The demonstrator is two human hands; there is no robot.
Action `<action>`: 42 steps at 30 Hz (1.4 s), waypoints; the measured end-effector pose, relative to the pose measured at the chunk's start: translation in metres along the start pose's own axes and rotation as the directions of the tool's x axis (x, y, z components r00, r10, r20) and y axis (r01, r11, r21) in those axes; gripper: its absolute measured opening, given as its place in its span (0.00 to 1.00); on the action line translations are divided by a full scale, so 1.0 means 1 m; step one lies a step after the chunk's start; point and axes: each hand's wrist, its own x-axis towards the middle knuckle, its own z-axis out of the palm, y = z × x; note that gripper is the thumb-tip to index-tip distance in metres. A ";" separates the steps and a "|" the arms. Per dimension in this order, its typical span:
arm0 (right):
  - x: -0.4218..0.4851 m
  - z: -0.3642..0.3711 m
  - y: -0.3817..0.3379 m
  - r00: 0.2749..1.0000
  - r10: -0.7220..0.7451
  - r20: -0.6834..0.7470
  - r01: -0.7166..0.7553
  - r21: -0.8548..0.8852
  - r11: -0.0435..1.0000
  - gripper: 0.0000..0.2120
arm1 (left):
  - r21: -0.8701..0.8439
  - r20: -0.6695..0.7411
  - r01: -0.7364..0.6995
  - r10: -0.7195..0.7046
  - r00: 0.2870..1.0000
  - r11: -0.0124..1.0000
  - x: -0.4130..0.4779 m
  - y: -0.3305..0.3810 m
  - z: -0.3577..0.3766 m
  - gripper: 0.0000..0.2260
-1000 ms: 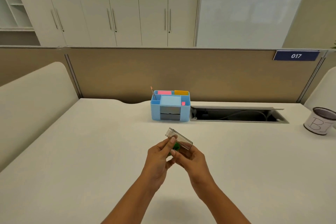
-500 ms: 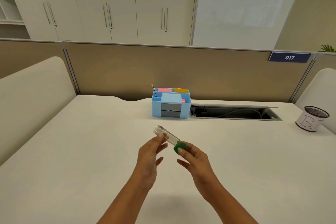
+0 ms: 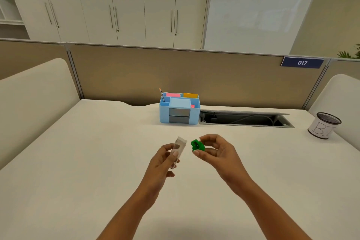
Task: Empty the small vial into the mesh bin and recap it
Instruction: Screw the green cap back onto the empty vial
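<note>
A wide white desk (image 3: 97, 161) fills the view, backed by a tan partition (image 3: 175, 76). At the back sits a blue desk organizer (image 3: 179, 108), beside an open cable tray (image 3: 245, 120). At the far right edge stands a black mesh bin (image 3: 324, 125) wrapped in a paper label, well apart from both hands.

Near the middle of the desk, held above it, the left hand (image 3: 162, 161) has thumb and fingers clamped on a small clear vial (image 3: 177, 151), roughly upright with its open mouth tilted up and away. Whether anything is inside cannot be told. Just beside it, the right hand (image 3: 216, 151) pinches a green cap (image 3: 197, 145) between thumb and forefinger, apart from the vial.

The vial looks uncapped and not yet emptied. To do this step well, keep the mouth upward while carrying it across to the bin, tip it only once the mouth is over the mesh rim, and keep the cap pinched ready for recapping.
</note>
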 end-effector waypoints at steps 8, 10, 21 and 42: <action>0.005 -0.005 -0.022 0.996 -0.089 0.006 0.089 -0.106 0.990 0.11 | -0.002 0.029 -0.046 0.046 0.999 0.999 -0.003 0.009 0.000 0.09; 0.007 -0.004 -0.024 0.996 -0.088 0.024 0.091 -0.134 0.987 0.12 | 0.011 0.031 -0.055 0.055 0.998 0.998 -0.003 0.012 -0.002 0.09; 0.009 -0.005 -0.031 0.988 -0.110 0.106 0.132 -0.233 0.963 0.14 | 0.123 0.055 -0.086 0.080 0.995 0.989 -0.001 0.021 -0.003 0.09; 0.008 -0.009 -0.034 0.958 -0.216 0.190 0.250 -0.177 0.952 0.16 | 0.065 0.097 -0.044 0.038 0.995 0.997 -0.004 0.033 -0.006 0.11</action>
